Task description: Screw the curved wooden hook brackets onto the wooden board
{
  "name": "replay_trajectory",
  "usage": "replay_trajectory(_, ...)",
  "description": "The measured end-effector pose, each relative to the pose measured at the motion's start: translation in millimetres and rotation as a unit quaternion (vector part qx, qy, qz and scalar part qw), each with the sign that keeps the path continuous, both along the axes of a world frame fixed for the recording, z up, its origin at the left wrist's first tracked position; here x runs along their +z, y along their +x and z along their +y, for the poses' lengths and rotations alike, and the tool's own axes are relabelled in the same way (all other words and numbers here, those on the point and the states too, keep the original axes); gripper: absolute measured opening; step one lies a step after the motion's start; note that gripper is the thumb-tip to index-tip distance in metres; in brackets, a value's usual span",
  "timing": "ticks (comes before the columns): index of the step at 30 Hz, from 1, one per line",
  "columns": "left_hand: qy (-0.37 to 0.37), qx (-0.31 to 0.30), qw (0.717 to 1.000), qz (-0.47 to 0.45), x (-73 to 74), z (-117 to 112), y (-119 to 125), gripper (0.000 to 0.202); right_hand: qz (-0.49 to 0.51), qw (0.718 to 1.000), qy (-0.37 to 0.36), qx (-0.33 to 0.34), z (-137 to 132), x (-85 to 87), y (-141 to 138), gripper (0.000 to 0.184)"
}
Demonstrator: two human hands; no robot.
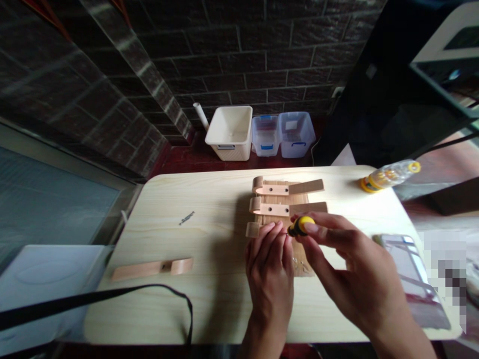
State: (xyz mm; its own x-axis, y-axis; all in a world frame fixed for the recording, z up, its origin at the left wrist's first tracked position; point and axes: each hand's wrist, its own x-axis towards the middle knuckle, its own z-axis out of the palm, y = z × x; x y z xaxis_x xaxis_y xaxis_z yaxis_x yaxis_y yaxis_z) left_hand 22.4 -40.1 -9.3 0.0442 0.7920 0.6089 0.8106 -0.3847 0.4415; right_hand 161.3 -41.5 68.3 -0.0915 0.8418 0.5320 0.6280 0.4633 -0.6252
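A wooden board (301, 199) lies on the table, with two curved wooden hooks (279, 189) across its upper part; each shows two dark screw holes. A third wooden hook (252, 230) lies below them, mostly covered by my left hand (270, 269). The fingers of that hand are together and press the hook onto the board. My right hand (348, 254) is closed around a yellow-and-black screwdriver (301, 226). The screwdriver points down at the third hook, near my left fingertips; its tip is hard to see. Several small screws (300, 264) are on the board's lower part.
On the table's left are a loose wooden hook (153, 269), several screws (187, 218) and a black strap (149, 286). A clear bottle (391, 175) stands at the back right, and a phone-like flat object (411, 279) at right. Plastic bins (232, 149) stand behind the table.
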Motion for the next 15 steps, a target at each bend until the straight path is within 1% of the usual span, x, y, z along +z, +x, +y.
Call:
replay_trajectory(4,0.016,0.008,1.0,0.007,1.3,0.6,0.7,0.012,-0.035,0.999,0.016,-0.019,1.6,4.7,-4.9,0.019)
replay_trajectory(8,0.014,0.006,1.0,0.013,0.7,0.2,-0.1,0.012,-0.045,0.998,0.012,-0.031,1.7,7.7,-7.8,0.018)
replay_trajectory(13,0.013,0.003,1.0,0.01,-1.5,-0.7,-1.0,0.015,0.003,1.0,0.003,0.018,0.8,7.8,-6.6,0.021)
replay_trajectory(15,0.009,0.006,1.0,0.006,-1.6,-0.9,-0.6,0.015,0.005,1.0,-0.002,0.02,1.0,7.0,-4.8,0.023)
